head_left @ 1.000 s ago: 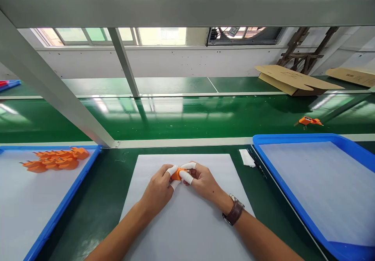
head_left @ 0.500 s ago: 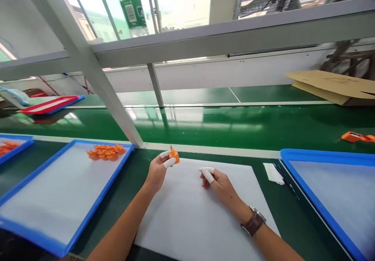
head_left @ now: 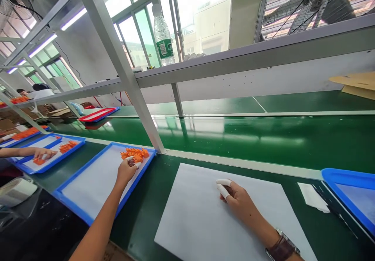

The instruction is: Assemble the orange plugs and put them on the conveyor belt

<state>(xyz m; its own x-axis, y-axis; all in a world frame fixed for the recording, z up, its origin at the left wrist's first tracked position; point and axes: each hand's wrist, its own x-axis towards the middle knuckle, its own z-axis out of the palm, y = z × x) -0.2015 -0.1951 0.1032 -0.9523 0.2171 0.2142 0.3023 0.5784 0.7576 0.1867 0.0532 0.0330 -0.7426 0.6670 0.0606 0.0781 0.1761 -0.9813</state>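
Observation:
My left hand [head_left: 128, 171] reaches into the blue-rimmed tray [head_left: 88, 165]. White covers sit on its thumb and fingertip, which close about a small orange plastic part at the edge of a pile of orange plastic parts [head_left: 134, 154]. The exact grip is partly lost against the pile. Over the white sheet [head_left: 193, 210] my right hand [head_left: 236, 196] hovers with curled fingers, its white-covered thumb and forefinger drawn together. Anything between those tips is too small to make out. A watch [head_left: 283, 245] is on the right wrist.
Another person's hand [head_left: 43, 153] works in a farther tray [head_left: 55, 167] on the left. A slanted metal post [head_left: 146, 120] rises behind my tray. At right lie a white scrap [head_left: 313, 197] and a blue tray [head_left: 345, 175]. A green surface [head_left: 234, 136] runs behind.
My left hand has moved left with an orange part, from above the white sheet to the pile in the tray. My right hand stays over the sheet. The view has swung left.

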